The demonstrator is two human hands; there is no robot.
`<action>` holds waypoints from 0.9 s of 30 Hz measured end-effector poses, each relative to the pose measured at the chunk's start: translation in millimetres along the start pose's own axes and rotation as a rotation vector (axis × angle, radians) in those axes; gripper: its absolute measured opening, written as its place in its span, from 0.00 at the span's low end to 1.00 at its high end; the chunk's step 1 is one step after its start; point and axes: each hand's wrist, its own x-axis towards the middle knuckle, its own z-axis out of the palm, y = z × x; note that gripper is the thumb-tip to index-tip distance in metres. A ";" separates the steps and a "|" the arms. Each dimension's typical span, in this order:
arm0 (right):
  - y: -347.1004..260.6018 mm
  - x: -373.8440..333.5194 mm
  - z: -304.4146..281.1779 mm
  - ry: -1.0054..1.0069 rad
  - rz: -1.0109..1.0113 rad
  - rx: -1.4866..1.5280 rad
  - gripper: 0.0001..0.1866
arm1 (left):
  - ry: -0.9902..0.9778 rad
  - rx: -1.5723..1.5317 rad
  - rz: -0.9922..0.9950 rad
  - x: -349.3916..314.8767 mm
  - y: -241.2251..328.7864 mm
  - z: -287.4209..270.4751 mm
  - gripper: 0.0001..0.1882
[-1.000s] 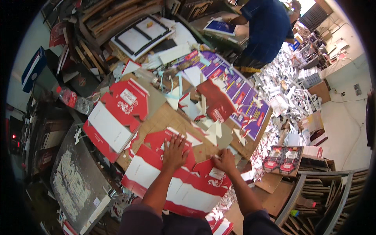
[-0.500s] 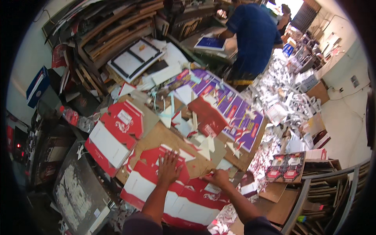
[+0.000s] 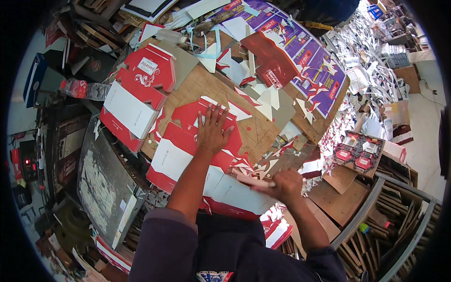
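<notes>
My left hand [image 3: 212, 132] lies flat, fingers spread, on the red flap of a red and white printed carton sheet [image 3: 176, 149]. This sheet rests on a worn wooden board [image 3: 188, 87]. Over the sheet's right part, my right hand [image 3: 287, 184] is closed round a pale wooden stick-like tool [image 3: 252, 179]; its far end is among red and white paper scraps [image 3: 245, 165], so its kind is unclear. Left of the sheet stands a stack of cut red and white cartons [image 3: 134, 105] with notched edges.
Purple printed sheets [image 3: 305, 61] and a dark red card piece [image 3: 270, 54] lie at the far side with offcuts. A plastic bottle [image 3: 87, 89] lies at the left. Paper waste [image 3: 361, 75] covers the floor at right, beside a metal rack of boards [image 3: 385, 225].
My right hand has left the sheet's flap and moved right and nearer me, now holding the stick-like tool. Scraps now lie loose on the sheet. The left hand stays on the flap; the view has tilted down.
</notes>
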 end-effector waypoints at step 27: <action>6.3 91.0 93.5 -0.828 0.312 -0.092 0.18 | 0.242 -0.310 -0.130 -61.6 -49.1 -37.6 0.37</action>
